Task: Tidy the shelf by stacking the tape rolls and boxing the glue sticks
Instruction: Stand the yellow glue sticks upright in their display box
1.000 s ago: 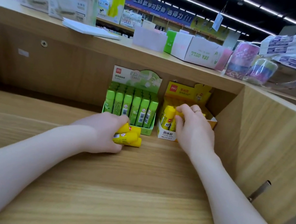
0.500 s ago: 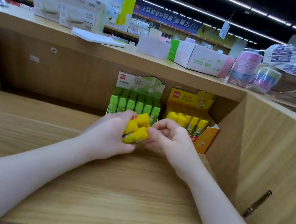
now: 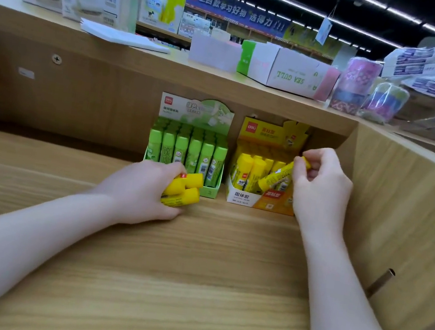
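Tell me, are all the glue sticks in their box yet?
Not yet. The green box looks full, and the yellow box already holds several sticks. The right hand is tipping one yellow glue stick into it. The left hand holds a bunch of yellow sticks waiting their turn. The tape rolls on the top ledge look stacked.

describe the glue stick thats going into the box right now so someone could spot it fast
Under the wooden counter stand two display boxes; look at the yellow box on the right. Over its right side the right hand pinches one yellow glue stick. Unlike the upright sticks beside it, this one lies tilted.
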`<action>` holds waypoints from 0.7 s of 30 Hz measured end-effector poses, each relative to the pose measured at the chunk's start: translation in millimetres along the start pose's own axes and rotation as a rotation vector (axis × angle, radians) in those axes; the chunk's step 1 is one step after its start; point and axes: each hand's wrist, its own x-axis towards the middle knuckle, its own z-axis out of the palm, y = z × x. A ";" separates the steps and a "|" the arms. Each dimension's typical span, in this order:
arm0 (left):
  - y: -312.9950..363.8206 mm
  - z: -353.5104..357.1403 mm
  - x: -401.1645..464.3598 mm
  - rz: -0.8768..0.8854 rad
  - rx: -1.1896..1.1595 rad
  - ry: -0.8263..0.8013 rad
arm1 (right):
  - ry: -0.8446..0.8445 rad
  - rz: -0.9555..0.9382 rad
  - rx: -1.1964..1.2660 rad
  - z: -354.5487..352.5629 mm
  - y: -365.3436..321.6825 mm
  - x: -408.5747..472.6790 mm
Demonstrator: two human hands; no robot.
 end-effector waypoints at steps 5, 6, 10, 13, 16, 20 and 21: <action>1.1 2.1 0.6 0.015 -0.045 0.010 | -0.006 -0.075 -0.012 5.2 -1.7 2.3; 1.9 2.3 0.6 0.019 -0.054 0.012 | -0.006 -0.087 -0.019 6.4 -3.0 2.5; 6.7 5.2 1.7 0.050 -0.071 0.009 | -0.026 -0.153 -0.078 12.7 -6.7 2.8; 11.0 8.4 1.7 0.062 -0.093 -0.007 | -0.017 -0.184 -0.106 16.8 -7.2 1.5; 13.5 9.7 2.0 0.074 -0.118 -0.019 | 0.002 -0.211 -0.103 21.4 -7.8 -1.7; 15.3 10.1 2.4 0.100 -0.129 -0.024 | 0.060 -0.155 -0.048 23.8 -6.4 -3.0; 15.7 10.2 2.7 0.102 -0.130 -0.024 | 0.060 -0.140 -0.045 24.3 -6.3 -3.2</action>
